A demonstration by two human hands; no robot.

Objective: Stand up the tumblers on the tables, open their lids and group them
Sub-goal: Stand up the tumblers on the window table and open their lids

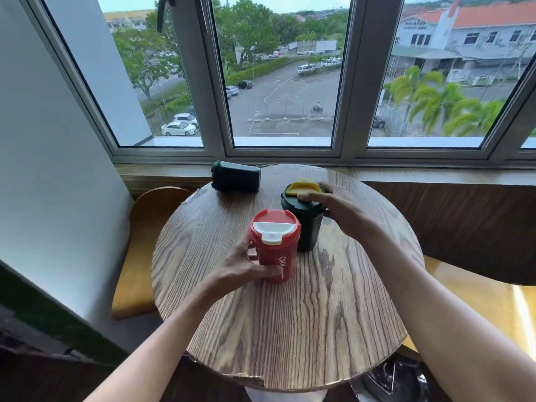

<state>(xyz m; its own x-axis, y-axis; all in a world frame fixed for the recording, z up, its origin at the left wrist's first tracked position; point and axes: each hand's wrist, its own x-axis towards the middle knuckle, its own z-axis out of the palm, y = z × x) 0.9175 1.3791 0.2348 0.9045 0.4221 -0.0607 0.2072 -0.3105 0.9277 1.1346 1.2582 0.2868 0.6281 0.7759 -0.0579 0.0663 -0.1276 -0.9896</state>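
On the round wooden table [304, 329] a red tumbler [274, 250] with a white flip lid stands upright, its flap down. My left hand [249, 266] wraps around its lower left side. Right behind it stands a dark green tumbler [304, 224] with a yellow lid flap tilted up. My right hand [333, 207] rests on top of that lid, fingers over the rim. A second dark green tumbler [235, 177] lies on its side at the table's far edge, lid end pointing left.
A wooden window ledge [435, 177] runs right behind the table under a large window. Wooden chairs stand at the left [139, 256] and the right [478, 300] of the table. A white wall closes in on the left.
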